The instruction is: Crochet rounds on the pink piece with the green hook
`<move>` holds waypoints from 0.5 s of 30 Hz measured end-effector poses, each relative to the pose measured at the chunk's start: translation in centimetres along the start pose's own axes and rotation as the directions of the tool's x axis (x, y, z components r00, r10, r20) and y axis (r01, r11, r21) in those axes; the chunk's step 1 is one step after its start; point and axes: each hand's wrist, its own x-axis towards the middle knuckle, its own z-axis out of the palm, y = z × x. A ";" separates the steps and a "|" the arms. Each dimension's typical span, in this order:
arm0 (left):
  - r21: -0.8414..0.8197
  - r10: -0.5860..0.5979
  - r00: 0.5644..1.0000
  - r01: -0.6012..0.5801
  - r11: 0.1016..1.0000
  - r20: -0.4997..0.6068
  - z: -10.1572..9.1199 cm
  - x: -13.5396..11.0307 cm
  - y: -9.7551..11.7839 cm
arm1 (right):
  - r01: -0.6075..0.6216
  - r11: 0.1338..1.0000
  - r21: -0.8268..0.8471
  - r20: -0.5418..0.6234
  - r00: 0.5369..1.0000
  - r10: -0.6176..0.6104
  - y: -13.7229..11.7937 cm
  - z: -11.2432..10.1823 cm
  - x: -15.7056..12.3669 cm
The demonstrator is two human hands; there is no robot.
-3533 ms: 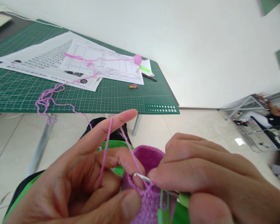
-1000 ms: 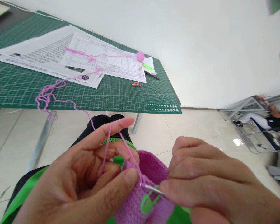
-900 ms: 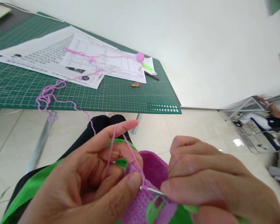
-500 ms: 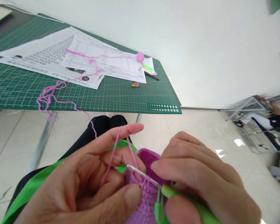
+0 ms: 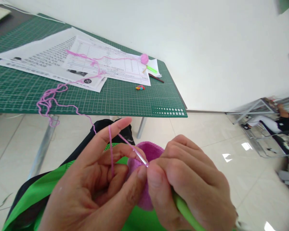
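My left hand [image 5: 103, 176] pinches the rim of a pink crocheted piece [image 5: 149, 149] between thumb and fingers. Its index finger sticks out, with a strand of pink yarn [image 5: 111, 147] looped over it. My right hand [image 5: 190, 179] is closed around a crochet hook with a green handle [image 5: 186, 210]. The hook's silver shaft [image 5: 141, 158] points up and left at the edge of the piece, close to the yarn running from the left index finger. My fingers of both hands almost touch and cover much of the piece.
A green cutting mat [image 5: 125, 99] on the table carries printed sheets [image 5: 125, 69], a small pink yarn ball [image 5: 144, 58], loose pink yarn [image 5: 47, 101] and colourful stitch markers [image 5: 140, 87]. A dark stick [image 5: 156, 78] lies beside the papers. Another person [image 5: 279, 123] sits far right.
My right hand has moved left and tilted the hook, its thumb now by the left thumb. The left index finger has shifted left and up. The green stitch marker on the piece is now hidden.
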 end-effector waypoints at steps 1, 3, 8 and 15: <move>0.061 0.031 0.997 -0.027 0.998 -0.065 0.4 -0.2 0.2 | 0.006 1.000 -0.020 0.002 1.000 -0.006 0.0 0.3 0.0; 0.142 0.052 0.982 -0.026 0.989 -0.182 1.2 -0.6 0.4 | 0.003 0.999 -0.032 -0.026 1.000 -0.004 0.1 1.1 0.0; -0.012 0.013 0.995 -0.014 1.000 -0.100 1.0 -0.2 -0.2 | 0.052 0.998 0.023 -0.368 0.929 -0.040 1.2 3.5 -1.0; -0.347 -0.356 0.897 0.432 0.832 0.263 -1.8 0.7 -0.6 | 0.068 0.989 0.132 -0.073 0.996 -0.059 1.5 0.5 -0.9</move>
